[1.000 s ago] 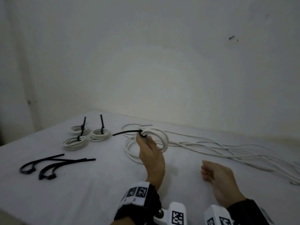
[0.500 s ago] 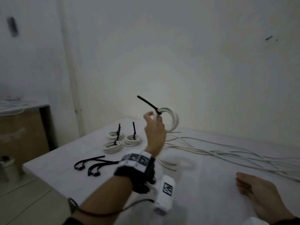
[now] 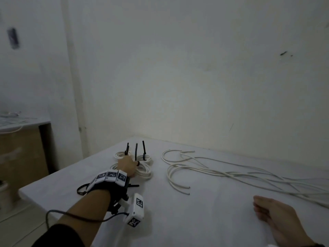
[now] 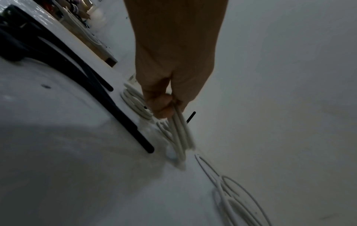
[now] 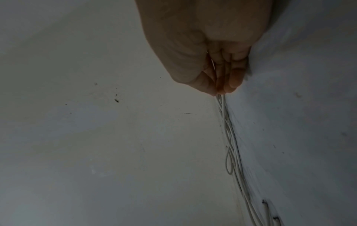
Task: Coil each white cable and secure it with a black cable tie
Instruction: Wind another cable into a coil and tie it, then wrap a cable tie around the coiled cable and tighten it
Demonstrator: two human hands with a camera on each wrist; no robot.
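I am sitting at a flat white table [image 3: 187, 220] pushed into the corner of a plain room. A pale off-white plaster wall [image 3: 195, 77] is rising just behind its far edge, carrying a small dark scuff mark [image 3: 283, 53] high on my right. To my left a narrow white vertical pillar [image 3: 74, 86] is running up the wall. Beyond it a light brown wooden cabinet with a pale top [image 3: 21, 150] is standing against the side wall, with a blurred dark rectangular patch [image 3: 13, 38] hanging above it. A pale floor [image 3: 23, 223] is showing below the table's left edge. The light is dim and greyish, pooling a little brighter on the wall ahead of me.
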